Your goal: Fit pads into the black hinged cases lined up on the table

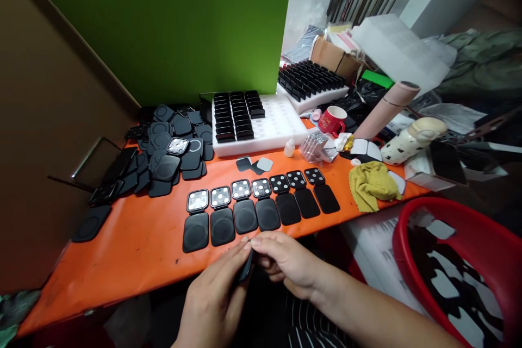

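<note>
My left hand point(216, 291) is closed around a thin black pad point(245, 269), held on edge just off the front of the table. The fingers of my right hand point(287, 261) pinch the top edge of that pad, their tips meeting my left fingertips. Much of the pad's face is hidden by my hands. Just beyond, several hinged black two-part pads point(245, 216) lie unfolded in a row, their far halves showing pale or grey discs. Behind the row are a few loose grey and black square sheets point(265, 164).
A heap of black pads point(163, 136) covers the back left. White foam trays point(277, 119) hold upright black pieces. To the right are a small bottle point(289, 148), a red mug point(332, 119), a yellow cloth point(373, 187) and flasks point(414, 138). A red tub point(420, 212) stands beside the table.
</note>
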Tool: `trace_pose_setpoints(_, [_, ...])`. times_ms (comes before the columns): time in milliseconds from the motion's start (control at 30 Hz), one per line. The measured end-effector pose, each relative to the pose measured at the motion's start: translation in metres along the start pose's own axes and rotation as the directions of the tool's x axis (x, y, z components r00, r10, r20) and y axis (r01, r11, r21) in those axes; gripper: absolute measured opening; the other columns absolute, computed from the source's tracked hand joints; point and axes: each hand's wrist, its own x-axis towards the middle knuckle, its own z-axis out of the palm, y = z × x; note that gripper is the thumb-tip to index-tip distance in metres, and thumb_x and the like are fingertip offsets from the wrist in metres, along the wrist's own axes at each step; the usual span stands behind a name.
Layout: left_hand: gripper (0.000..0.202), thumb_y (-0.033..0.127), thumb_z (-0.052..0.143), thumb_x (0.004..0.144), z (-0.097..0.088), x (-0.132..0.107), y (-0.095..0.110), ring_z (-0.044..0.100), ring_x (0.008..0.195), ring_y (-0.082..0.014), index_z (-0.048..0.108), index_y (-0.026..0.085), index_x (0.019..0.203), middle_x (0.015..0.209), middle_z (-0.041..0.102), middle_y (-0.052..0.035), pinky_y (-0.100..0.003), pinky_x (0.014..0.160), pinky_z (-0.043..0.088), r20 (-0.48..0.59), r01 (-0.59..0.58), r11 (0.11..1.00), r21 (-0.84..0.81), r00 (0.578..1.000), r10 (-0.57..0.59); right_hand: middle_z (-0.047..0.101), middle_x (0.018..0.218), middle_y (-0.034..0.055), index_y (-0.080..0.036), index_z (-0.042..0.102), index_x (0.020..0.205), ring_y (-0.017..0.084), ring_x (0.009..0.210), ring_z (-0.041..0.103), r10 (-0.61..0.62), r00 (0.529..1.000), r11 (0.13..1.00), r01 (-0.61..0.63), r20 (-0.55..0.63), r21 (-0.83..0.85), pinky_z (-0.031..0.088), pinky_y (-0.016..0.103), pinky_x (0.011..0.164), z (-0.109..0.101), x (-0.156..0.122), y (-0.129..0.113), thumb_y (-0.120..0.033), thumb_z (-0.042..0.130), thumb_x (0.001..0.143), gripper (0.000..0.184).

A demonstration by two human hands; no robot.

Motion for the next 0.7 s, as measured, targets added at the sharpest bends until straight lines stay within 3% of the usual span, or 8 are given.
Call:
trace_pose_setpoints(167, [0.053,0.009,0.052,0.074,0.001,-0.006,0.002,0.059,0.1,-0.0214,0.048,0.032,0.123,0.117,0.059,-0.0013,-0.032,0.087,0.048,-0.038,0.045,0.995,-0.09,0.998,-0.048,0.031,0.051,-0.008,-0.016,0.042,0.066,0.003,0.041,0.015,-0.053,0.998,0.989,0.055,-0.018,0.136,0.006,0.019,0.039,0.006,0.004,0.011,-0.036,0.054,0.078,0.026])
trace_pose_setpoints(267, [0.038,0.018,0.056,0.076,0.005,-0.005,0.003,0.061,0.095,-0.0218,0.058,0.03,0.112,0.111,0.063,-0.002,-0.032,0.086,0.048,-0.038,0.203,0.939,-0.276,0.974,-0.222,0.032,0.051,-0.0082,-0.016,0.044,0.067,0.002,0.041,0.015,-0.039,0.999,0.986,0.039,-0.003,0.163,0.007,0.018,0.039,0.006,0.002,0.012,-0.039,0.056,0.078,0.028])
trace_pose_setpoints(333, [0.027,0.026,0.056,0.078,0.005,0.0,0.003,0.061,0.095,-0.0224,0.062,0.027,0.105,0.106,0.065,-0.0032,-0.033,0.086,0.048,-0.003,0.369,0.827,-0.423,0.913,-0.409,0.032,0.052,-0.0079,-0.015,0.05,0.073,0.002,0.041,0.016,-0.018,1.0,0.979,0.012,0.024,0.205,0.009,0.017,0.04,0.006,0.001,0.01,-0.045,0.052,0.08,0.03])
trace_pose_setpoints(400, [0.027,0.035,0.056,0.078,0.004,0.007,0.001,0.06,0.096,-0.0227,0.062,0.023,0.102,0.103,0.066,-0.0039,-0.033,0.085,0.048,0.025,0.501,0.681,-0.534,0.815,-0.58,0.034,0.055,-0.0067,-0.014,0.054,0.079,0.002,0.042,0.019,0.016,0.998,0.964,-0.031,0.056,0.263,0.012,0.017,0.04,0.007,-0.001,0.008,-0.047,0.047,0.083,0.034])
trace_pose_setpoints(500, [0.036,0.041,0.057,0.077,0.0,0.014,-0.003,0.059,0.096,-0.0223,0.058,0.02,0.106,0.104,0.065,-0.0048,-0.032,0.085,0.046,0.037,0.566,0.541,-0.622,0.712,-0.701,0.039,0.06,-0.004,-0.011,0.057,0.081,0.002,0.045,0.027,0.063,0.994,0.959,-0.085,0.089,0.271,0.019,0.016,0.042,0.009,-0.001,0.007,-0.037,0.049,0.083,0.028])
trace_pose_setpoints(600, [0.034,0.04,0.058,0.077,0.0,0.013,-0.004,0.058,0.097,-0.0213,0.059,0.02,0.105,0.103,0.065,-0.004,-0.031,0.087,0.046,-0.002,0.544,0.554,-0.63,0.713,-0.701,0.042,0.057,-0.0038,-0.012,0.056,0.083,0.002,0.042,0.028,0.075,0.993,0.977,-0.092,0.092,0.194,0.022,0.015,0.041,0.01,0.0,0.011,-0.038,0.047,0.084,0.027])
trace_pose_setpoints(700, [0.025,0.034,0.06,0.077,0.002,0.006,-0.002,0.06,0.095,-0.0204,0.063,0.024,0.1,0.1,0.066,-0.0018,-0.029,0.084,0.048,-0.062,0.468,0.652,-0.596,0.783,-0.619,0.04,0.053,-0.0058,-0.014,0.053,0.082,0.001,0.037,0.022,0.145,0.983,0.965,-0.166,0.115,0.203,0.017,0.014,0.037,0.008,0.001,0.013,-0.044,0.044,0.085,0.032])
